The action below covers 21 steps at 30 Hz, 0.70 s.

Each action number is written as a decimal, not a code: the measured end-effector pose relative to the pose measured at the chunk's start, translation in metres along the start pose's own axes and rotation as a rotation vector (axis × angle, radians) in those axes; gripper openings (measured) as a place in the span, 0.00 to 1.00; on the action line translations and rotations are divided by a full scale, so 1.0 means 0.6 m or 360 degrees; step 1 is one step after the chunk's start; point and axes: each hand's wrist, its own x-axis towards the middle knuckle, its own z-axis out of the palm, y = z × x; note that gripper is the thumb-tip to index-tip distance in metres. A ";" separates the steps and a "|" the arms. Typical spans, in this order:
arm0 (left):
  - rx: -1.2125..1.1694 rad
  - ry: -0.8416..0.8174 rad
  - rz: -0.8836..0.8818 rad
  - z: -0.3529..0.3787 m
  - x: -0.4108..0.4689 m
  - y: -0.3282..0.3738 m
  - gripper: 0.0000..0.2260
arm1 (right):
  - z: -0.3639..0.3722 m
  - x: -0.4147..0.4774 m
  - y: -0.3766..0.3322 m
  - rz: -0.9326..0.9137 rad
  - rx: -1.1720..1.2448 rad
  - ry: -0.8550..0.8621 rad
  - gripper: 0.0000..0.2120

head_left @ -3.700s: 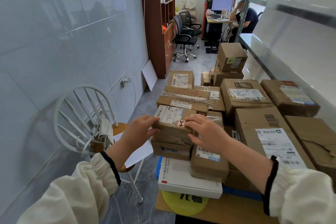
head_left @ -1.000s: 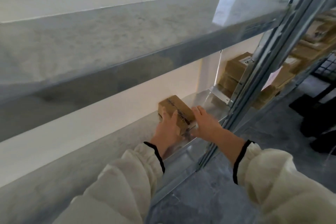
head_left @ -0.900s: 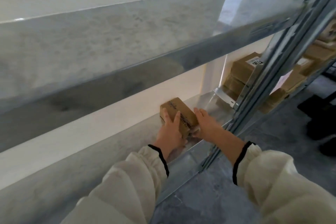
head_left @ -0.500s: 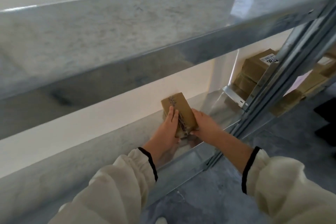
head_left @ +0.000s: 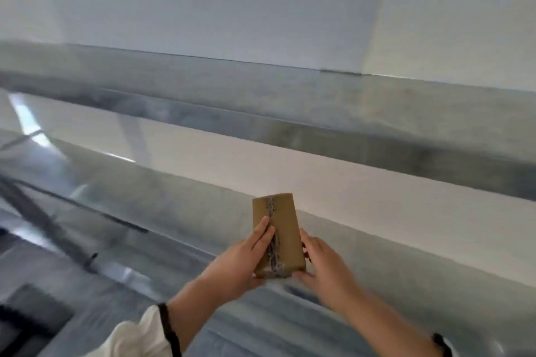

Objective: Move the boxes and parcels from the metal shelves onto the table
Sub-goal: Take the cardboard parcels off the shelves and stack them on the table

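Note:
A small brown cardboard box [head_left: 282, 226] with a dark strip of tape along its top is held between both hands, in front of the lower metal shelf [head_left: 179, 211]. My left hand [head_left: 240, 264] grips its left side with fingers laid over the top. My right hand [head_left: 324, 264] clasps its right side and near corner. Whether the box rests on the shelf or is lifted off it cannot be told. The table is out of view.
An upper metal shelf [head_left: 319, 101] runs across the view above the box, with a white wall [head_left: 232, 3] behind. A dark metal upright and brace [head_left: 43, 220] lie at the lower left. The picture is blurred by motion.
The view has swung left, so the shelf post and the stacked boxes at the right are gone. Both hands keep hold of the small box, which now points straight away from me.

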 end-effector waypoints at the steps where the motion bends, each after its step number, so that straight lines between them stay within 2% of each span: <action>1: -0.0013 0.0046 -0.0098 -0.009 -0.036 -0.035 0.46 | 0.022 0.025 -0.034 -0.0084 0.0007 -0.0062 0.38; 12: -0.0134 0.0438 -0.1101 -0.094 -0.485 -0.378 0.46 | 0.321 0.207 -0.527 -0.0906 0.0117 -0.0618 0.39; 16: -0.0070 0.0527 -0.1328 -0.118 -0.643 -0.499 0.46 | 0.450 0.240 -0.710 -0.1079 0.0179 -0.0710 0.40; 21: 0.0102 0.0544 -0.1468 -0.142 -0.803 -0.634 0.47 | 0.568 0.269 -0.909 -0.1266 0.0204 -0.0770 0.40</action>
